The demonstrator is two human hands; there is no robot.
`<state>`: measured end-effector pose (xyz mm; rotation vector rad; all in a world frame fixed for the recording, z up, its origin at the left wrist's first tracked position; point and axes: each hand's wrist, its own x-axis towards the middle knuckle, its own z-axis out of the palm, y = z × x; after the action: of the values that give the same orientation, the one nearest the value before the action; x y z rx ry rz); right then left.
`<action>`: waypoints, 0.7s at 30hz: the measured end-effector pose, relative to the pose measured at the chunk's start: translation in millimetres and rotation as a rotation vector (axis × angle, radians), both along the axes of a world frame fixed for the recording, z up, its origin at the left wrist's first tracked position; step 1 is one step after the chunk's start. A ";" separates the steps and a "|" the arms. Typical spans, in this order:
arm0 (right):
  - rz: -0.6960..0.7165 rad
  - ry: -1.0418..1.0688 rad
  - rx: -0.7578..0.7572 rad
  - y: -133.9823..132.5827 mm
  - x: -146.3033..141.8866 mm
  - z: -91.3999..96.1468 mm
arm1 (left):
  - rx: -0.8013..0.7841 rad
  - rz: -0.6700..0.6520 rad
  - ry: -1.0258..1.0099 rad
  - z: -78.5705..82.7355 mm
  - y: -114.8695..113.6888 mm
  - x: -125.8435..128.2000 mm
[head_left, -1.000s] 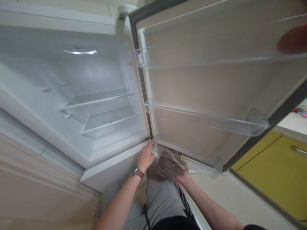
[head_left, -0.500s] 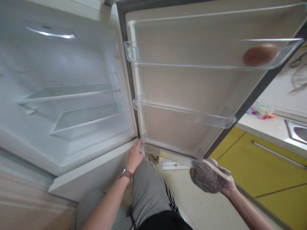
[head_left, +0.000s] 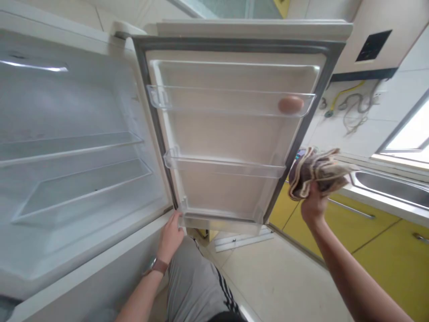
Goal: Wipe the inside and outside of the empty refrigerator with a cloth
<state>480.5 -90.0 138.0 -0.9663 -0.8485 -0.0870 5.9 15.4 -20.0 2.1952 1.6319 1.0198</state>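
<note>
A folded, brown-and-cream cloth (head_left: 318, 170) is in my right hand (head_left: 314, 203), raised beyond the free edge of the open refrigerator door (head_left: 231, 138). My fingers are closed on its underside, and its loose layers fan out above. My left hand (head_left: 171, 235) is at the door's lower hinge corner, its fingers bent together against the left end of the bottom door bin (head_left: 221, 223); the fingertips are partly hidden. One brown egg-like object (head_left: 291, 104) lies at the right end of the top door bin (head_left: 217, 100). A middle bin (head_left: 224, 167) crosses the door below it.
To the left, the refrigerator interior (head_left: 77, 103) has two glass shelves (head_left: 83, 188). Yellow cabinets (head_left: 378, 250) stand on the right under a counter with a steel sink (head_left: 395, 188). White strips (head_left: 244, 240) lie on the tiled floor beneath the door. Hoses (head_left: 358, 103) hang on the wall.
My right hand has moved up and away from the door's lower corner with the cloth, now turned and looser. My left hand remains at the hinge corner. The view has shifted, showing more on the right.
</note>
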 end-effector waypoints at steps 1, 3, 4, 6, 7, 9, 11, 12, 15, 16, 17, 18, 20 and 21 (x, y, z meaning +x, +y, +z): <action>-0.019 -0.084 -0.041 7.8 -9.0 1.2 | -0.004 0.006 0.007 0.7 0.0 -0.1; -0.048 -0.219 -0.119 21.7 -25.7 -1.9 | -0.008 0.016 0.028 2.6 -0.6 0.2; -0.077 -0.257 -0.137 27.0 -32.4 -6.0 | -0.007 0.019 0.043 3.6 -1.2 0.6; -0.147 -0.264 -0.138 32.7 -41.0 -18.7 | -0.006 0.024 0.070 5.4 -2.5 1.7; -0.172 -0.238 -0.143 33.1 -43.1 -27.3 | -0.006 0.025 0.081 6.3 -3.2 2.4; -0.177 -0.163 -0.190 29.6 -44.9 -48.6 | -0.002 0.023 0.096 8.0 -4.4 3.9; -0.152 -0.081 -0.276 22.7 -46.5 -74.4 | 0.003 0.021 0.111 10.3 -5.6 5.5; -0.141 -0.046 -0.330 18.9 -48.2 -88.0 | 0.003 0.022 0.121 11.6 -6.2 6.4; -0.116 0.071 -0.484 10.4 -57.5 -125.0 | -0.003 0.030 0.146 16.2 -8.0 9.0; -0.109 0.122 -0.510 9.3 -61.2 -134.1 | -0.003 0.034 0.151 17.5 -8.4 9.8; -0.101 0.175 -0.522 9.3 -64.6 -141.1 | -0.001 0.036 0.154 18.4 -8.8 10.3; -0.094 0.227 -0.521 10.1 -67.6 -145.6 | 0.002 0.035 0.154 19.0 -8.9 10.7; -0.079 0.309 -0.503 13.9 -71.0 -147.5 | 0.009 0.029 0.145 18.7 -8.6 11.0; -0.073 0.334 -0.491 16.4 -71.6 -145.2 | 0.010 0.025 0.137 18.0 -8.2 10.9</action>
<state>408.9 -73.6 -7.3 -1.4251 -0.5311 0.2264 16.8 7.2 -2.0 2.3026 1.7194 0.9038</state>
